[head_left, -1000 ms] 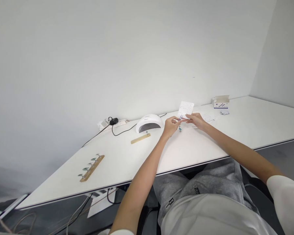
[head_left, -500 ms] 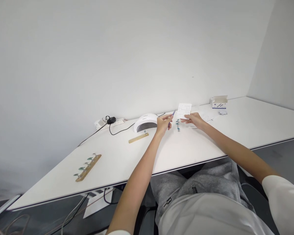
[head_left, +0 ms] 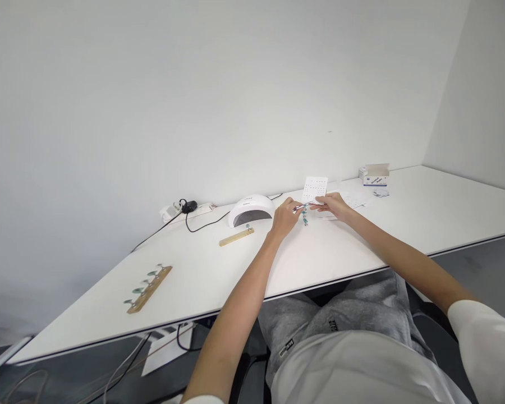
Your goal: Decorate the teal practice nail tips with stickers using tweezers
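Observation:
My left hand (head_left: 287, 216) is closed on slim purple tweezers (head_left: 299, 207), whose tips point right toward the lower edge of a white card (head_left: 315, 189). That card, printed with rows of small dark marks, is tilted up in my right hand (head_left: 333, 205), pinched at its lower right corner. Just below the tweezers, small teal nail tips on stands (head_left: 305, 221) form a short row on the table. I cannot make out whether the tweezers touch the card or a nail tip.
A white nail lamp (head_left: 252, 203) stands by the wall, with a wooden strip (head_left: 236, 237) before it. Another wooden strip (head_left: 150, 290) carrying several teal nail tips lies at left. A power strip (head_left: 200, 211) with cables, papers (head_left: 353, 201) and a small box (head_left: 375, 175) line the back.
My left hand has moved right, and the tweezers have turned from pointing upward to nearly level, close under the card. My right hand and the card stay about where they were.

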Motion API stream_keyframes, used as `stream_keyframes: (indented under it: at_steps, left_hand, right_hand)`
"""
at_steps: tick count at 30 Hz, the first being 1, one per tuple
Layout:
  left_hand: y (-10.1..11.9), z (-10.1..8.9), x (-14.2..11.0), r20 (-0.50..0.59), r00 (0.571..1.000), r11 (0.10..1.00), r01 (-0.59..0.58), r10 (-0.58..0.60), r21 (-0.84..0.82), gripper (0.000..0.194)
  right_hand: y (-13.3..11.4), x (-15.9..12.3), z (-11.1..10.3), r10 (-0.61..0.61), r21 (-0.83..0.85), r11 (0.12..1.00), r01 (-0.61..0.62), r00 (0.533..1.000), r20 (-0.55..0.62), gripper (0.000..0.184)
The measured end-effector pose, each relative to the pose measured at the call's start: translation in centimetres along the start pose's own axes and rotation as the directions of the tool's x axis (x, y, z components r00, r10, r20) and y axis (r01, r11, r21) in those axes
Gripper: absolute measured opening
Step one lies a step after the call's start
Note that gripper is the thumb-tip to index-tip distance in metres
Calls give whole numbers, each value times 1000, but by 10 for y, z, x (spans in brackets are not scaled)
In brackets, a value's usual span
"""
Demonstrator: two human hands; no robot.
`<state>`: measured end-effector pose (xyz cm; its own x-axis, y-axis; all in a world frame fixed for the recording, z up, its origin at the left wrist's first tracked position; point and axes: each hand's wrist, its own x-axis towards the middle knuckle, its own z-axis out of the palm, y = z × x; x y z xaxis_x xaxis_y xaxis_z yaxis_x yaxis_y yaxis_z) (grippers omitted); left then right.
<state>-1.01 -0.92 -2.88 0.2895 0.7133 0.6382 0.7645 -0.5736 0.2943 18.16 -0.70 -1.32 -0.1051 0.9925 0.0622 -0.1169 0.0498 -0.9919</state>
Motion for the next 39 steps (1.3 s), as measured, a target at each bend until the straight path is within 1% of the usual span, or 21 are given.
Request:
stream_keyframes:
  at_steps: [4,8,13,18,28,33,39]
  left_hand:
    - [0,0,0,9,1000,997,-8,8,78,16]
    - [0,-1,0,10,1000,993,-14,13,114,17]
    - [-1,-1,0,7,1000,993,-4,3,115,17]
    - [-1,0,0,14,1000,994,8,-10,107,17]
    - [0,1,0,29,1000,988,-10,6,151,19]
    - [0,2,0,17,1000,990,-12,10,139,20]
    - [1,2,-1,-5,1000,998,6,-6,67,19]
  right_hand:
    - [1,0,-1,-4,0,1000,4,1000,14,7]
    - [2,1,-2,-8,-10,1000,8,1000,29,7]
    - [4,2,-3,-16,-13,1000,17,999,45,8]
    - [4,2,-3,-6,-13,1000,7,999,36,7]
    - [2,1,-1,-19,-29,999,20,1000,17,7]
    - [1,0,0,-30,-26,999,30,999,16,8]
    - [0,-1,0,-28,-27,999,29,999,18,8]
